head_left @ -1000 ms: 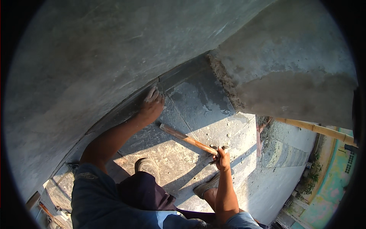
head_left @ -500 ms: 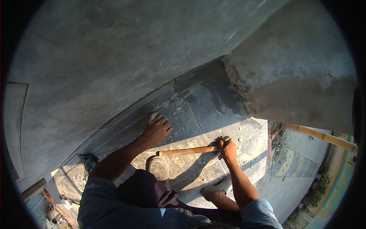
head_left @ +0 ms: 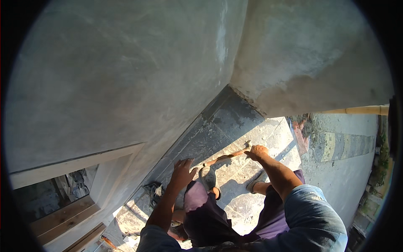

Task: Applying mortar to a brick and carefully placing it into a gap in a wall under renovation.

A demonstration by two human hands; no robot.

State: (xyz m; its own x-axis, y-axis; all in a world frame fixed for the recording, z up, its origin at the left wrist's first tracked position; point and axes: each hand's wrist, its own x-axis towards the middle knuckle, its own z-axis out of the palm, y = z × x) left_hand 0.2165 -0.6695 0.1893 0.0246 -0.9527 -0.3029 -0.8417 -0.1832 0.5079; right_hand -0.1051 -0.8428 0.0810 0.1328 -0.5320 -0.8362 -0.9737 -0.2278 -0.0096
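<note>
My right hand (head_left: 257, 152) is closed round a hammer (head_left: 224, 158) close to its metal head. The wooden handle points left across the sunlit floor, its free end above my shoe (head_left: 208, 178). My left hand (head_left: 183, 172) is above my knee, thumb apart from the fingers, with nothing seen in it. A small gap separates it from the handle's end. Below both hands lie dusty dark floor tiles (head_left: 197, 140), part in shade and part in sun.
Smooth grey plastered walls (head_left: 138, 75) meet in a corner ahead. A dark crumpled cloth or bag (head_left: 154, 192) lies by the wall base at left. Lower left is a wall opening with a wooden frame (head_left: 67, 214). A bamboo pole (head_left: 361, 110) runs along the right, near striped paving (head_left: 346, 145).
My body has risen and the view has turned, showing more wall and the left opening. My left hand has lifted off the tiles. The hammer stays in my right hand.
</note>
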